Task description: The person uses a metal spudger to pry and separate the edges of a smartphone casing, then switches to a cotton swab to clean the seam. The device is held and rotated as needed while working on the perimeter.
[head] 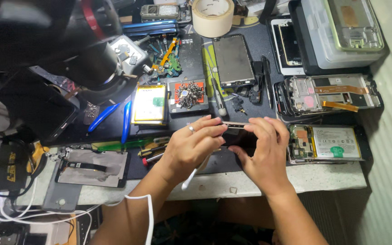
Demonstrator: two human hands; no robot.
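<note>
- Gripping a dark phone (239, 136) edge-up between both hands, just over the bench mat's near edge.
- My left hand (191, 147) pinches its top edge, with a white plastic tool (195, 174) tucked under the palm.
- My right hand (262, 149) wraps the other end, fingers curled closed on it.
- Looks like I'm mid-way through working the frame; next calls for a steady hold and careful pressure along that top edge.
- An opened phone (325, 143) showing its battery lies just right of my right hand.

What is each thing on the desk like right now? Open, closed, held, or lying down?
Dark phone: held on edge between both hands.
Left hand: gripping the phone, white stick tucked under it.
Right hand: gripping the phone.
Opened phone: back off, battery showing, lying flat.
Phone frame: stripped open, orange ribbon showing.
Screen: dark, lying flat.
Tape roll: lying flat.
Blue pliers: shut, lying down.
</note>
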